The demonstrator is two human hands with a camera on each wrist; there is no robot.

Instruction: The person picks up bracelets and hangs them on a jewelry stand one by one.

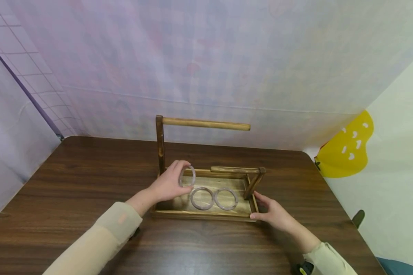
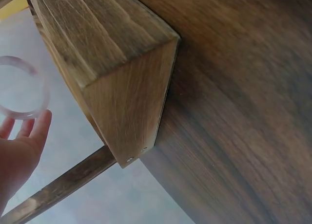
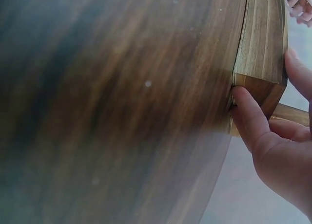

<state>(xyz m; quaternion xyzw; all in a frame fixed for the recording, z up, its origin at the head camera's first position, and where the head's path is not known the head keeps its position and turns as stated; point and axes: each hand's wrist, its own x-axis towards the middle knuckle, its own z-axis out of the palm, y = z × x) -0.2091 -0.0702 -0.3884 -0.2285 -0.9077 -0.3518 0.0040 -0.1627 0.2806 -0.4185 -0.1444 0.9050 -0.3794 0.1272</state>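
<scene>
My left hand [image 1: 168, 183] pinches a pale, translucent bangle [image 1: 194, 176] between thumb and fingers, upright above the left part of a wooden tray stand [image 1: 203, 217]. The left wrist view shows the same bangle [image 2: 47, 90] at the fingertips, beyond the stand's end wall. Two similar bangles lie flat on the tray floor, side by side: a left bangle [image 1: 202, 209] and a right bangle [image 1: 226, 209]. At the stand's right end, my right hand [image 1: 273, 214] grips the end wall, with the thumb at the near corner; the right wrist view shows fingers [image 3: 249, 112] against the wood.
A tall post [image 1: 160, 141] with a horizontal bar [image 1: 206, 123] rises from the stand's left end. A shorter post [image 1: 254, 183] with a bar [image 1: 232, 169] stands at its right. Beneath is a dark wooden table [image 1: 99, 168]; a pale curtain [image 1: 206, 68] hangs behind it.
</scene>
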